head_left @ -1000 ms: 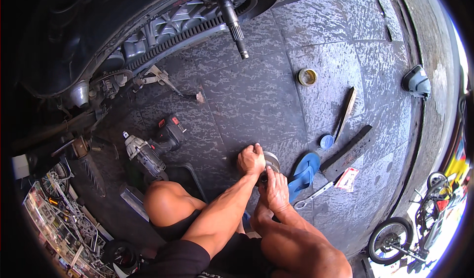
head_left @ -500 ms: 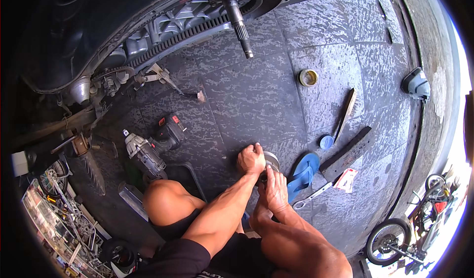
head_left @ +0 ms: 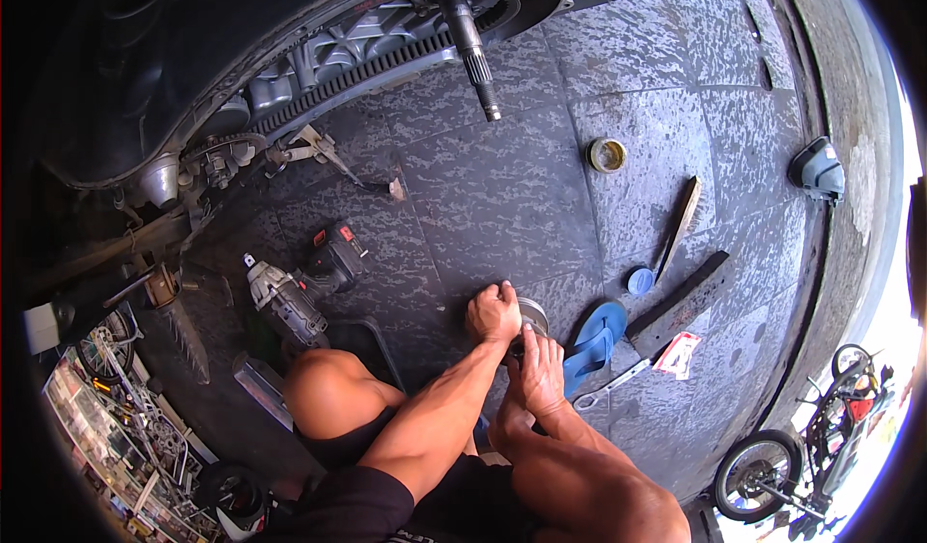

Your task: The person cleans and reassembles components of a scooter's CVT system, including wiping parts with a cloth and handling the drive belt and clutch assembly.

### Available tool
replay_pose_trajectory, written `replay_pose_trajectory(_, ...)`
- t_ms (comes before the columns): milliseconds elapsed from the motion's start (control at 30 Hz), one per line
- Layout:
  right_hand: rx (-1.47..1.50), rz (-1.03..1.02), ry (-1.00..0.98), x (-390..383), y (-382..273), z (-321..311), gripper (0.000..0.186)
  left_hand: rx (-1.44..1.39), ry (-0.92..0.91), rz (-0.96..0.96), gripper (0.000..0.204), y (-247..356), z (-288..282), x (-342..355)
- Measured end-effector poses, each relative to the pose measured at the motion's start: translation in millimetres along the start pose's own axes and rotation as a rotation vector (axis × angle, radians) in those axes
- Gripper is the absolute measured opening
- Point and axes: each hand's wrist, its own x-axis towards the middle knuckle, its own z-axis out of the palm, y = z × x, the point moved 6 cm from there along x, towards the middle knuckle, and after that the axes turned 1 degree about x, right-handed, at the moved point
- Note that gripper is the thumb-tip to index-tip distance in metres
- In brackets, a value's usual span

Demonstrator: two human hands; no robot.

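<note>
Work stays at one stage: left hand (head_left: 494, 313), hardly moved, curls closed on a round metal part (head_left: 534, 313); right hand (head_left: 542, 371) touches it, grip unclear.

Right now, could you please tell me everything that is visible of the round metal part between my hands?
The round metal part shows only partly: a pale grey, curved rim, apparently metal. The curled left hand hides its left side; the right hand has its fingers at the near side. Both hands seem to hold it, left of the blue sandal. Whether it touches the floor, I cannot tell.
</note>
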Motion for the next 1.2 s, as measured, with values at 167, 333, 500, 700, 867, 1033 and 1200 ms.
replay_pose_trajectory(167, -0.027, 0.056, 0.040, 0, -1, -10, 0.084, 0.010, -0.008, -0.002, 0.038, -1, 1, 0)
replay_pose_trajectory(333, -0.053, 0.043, 0.030, 0, 0, -2, 0.083, 0.008, -0.028, -0.015, 0.038, 0, 1, 0)
replay_pose_trajectory(500, -0.063, 0.007, 0.006, 0, 2, 1, 0.086, 0.001, -0.025, -0.010, 0.038, 1, 0, 0)
replay_pose_trajectory(700, -0.111, 0.134, 0.084, 0, 0, -11, 0.090, -0.039, 0.020, 0.009, 0.042, 2, -1, 0)
replay_pose_trajectory(867, -0.113, 0.102, 0.091, -1, 1, -3, 0.084, -0.024, 0.005, 0.003, 0.041, 2, -1, -1)
replay_pose_trajectory(1033, -0.042, 0.050, 0.023, 1, 0, -3, 0.081, -0.001, -0.011, 0.002, 0.038, 1, -1, 0)
replay_pose_trajectory(1200, -0.014, 0.047, 0.044, -1, 1, -4, 0.081, -0.026, 0.012, 0.012, 0.041, 2, -2, -1)
